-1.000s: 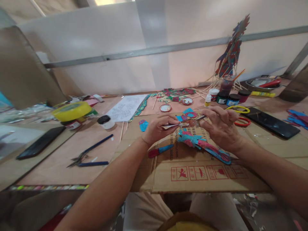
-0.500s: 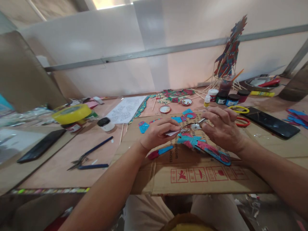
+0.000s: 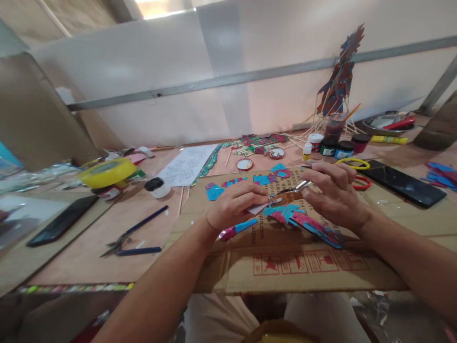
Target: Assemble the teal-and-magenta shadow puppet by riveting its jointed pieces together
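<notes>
Over the cardboard sheet (image 3: 307, 281), my left hand (image 3: 241, 202) pinches a small pale piece of paper (image 3: 256, 208). My right hand (image 3: 332, 190) is wrapped round a silver hole punch (image 3: 300, 187), whose jaws point left and meet my left fingertips. Whether the jaws bite the paper I cannot tell. Just below them lies a blue and pink painted cutout (image 3: 283, 213) with a long limb pointing right. A narrow pink and blue strip (image 3: 237, 228) rests by my left wrist. Further cutouts (image 3: 262, 179) lie behind my hands.
Blue-handled pliers (image 3: 134, 238), a black-capped jar (image 3: 157, 187), a drawing (image 3: 187, 164) and yellow tape (image 3: 107, 171) are on the left. Paint jars (image 3: 344, 148), scissors (image 3: 357, 164) and a black phone (image 3: 403, 183) are on the right. A painted figure (image 3: 337, 76) on sticks stands behind.
The hole punch has tilted and its handles now show spread apart, with my right fingers lifted a little wider. My left hand stays nearly in place with the paper.
</notes>
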The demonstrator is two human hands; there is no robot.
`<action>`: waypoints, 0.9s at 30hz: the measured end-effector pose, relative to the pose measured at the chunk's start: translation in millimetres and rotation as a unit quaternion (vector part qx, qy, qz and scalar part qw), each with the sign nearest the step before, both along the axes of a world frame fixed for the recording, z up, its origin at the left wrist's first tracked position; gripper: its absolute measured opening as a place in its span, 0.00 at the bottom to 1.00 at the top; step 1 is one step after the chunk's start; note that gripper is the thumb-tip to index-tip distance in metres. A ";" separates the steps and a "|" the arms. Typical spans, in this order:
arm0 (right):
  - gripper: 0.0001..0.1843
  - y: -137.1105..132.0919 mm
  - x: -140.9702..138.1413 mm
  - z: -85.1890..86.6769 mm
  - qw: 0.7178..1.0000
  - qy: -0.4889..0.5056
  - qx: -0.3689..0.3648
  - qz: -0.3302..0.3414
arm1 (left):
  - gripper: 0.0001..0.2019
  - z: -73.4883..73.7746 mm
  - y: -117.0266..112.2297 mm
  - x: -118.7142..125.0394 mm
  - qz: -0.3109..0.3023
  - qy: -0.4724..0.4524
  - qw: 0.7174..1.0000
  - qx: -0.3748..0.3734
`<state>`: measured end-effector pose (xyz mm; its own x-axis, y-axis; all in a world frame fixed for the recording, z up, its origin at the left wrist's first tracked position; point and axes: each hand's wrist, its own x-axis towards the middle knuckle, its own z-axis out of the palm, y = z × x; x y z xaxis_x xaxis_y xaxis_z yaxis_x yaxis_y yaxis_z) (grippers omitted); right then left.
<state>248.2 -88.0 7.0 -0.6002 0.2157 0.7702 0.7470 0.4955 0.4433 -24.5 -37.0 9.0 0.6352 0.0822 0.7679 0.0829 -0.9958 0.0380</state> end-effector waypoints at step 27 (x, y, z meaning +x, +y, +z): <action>0.08 -3.1 2.8 0.9 1.000 -0.001 0.017 -0.005 | 0.09 -3.0 1.5 2.5 -0.004 -0.023 0.999 -0.023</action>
<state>251.0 -91.2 7.9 -0.6000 0.1958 0.7757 0.7510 0.4722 0.4616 -22.0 -35.5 6.0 0.6000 0.1123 0.7921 0.0713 -0.9937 0.0869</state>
